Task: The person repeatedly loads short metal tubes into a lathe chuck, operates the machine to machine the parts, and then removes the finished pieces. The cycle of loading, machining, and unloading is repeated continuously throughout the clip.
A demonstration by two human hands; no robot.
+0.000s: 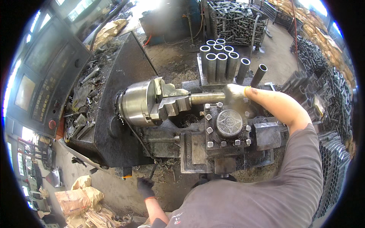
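- The left hand, in a dark glove, hangs low near the person's body, well below the lathe chuck; its fingers curl loosely around nothing, next to a thin lever that sticks down from the machine's underside.
- The tool post, a square block studded with bolt heads and topped by a round cap, sits just below and to the right of the chuck, on the carriage.
- The right hand, in a light glove with an orange cuff, is clasped around the far end of a steel tube, to the right of the chuck.
- That tube lies level, its near end seated between the stepped jaws of the chuck, passing just above the tool post.
- A rack of upright tubes stands beyond the chuck, up and to the right, with two more tubes leaning at its right end.
- The control panel with screen and buttons stands to the left of the chuck.
- A wire crate of cut tubes stands furthest back, above the rack.
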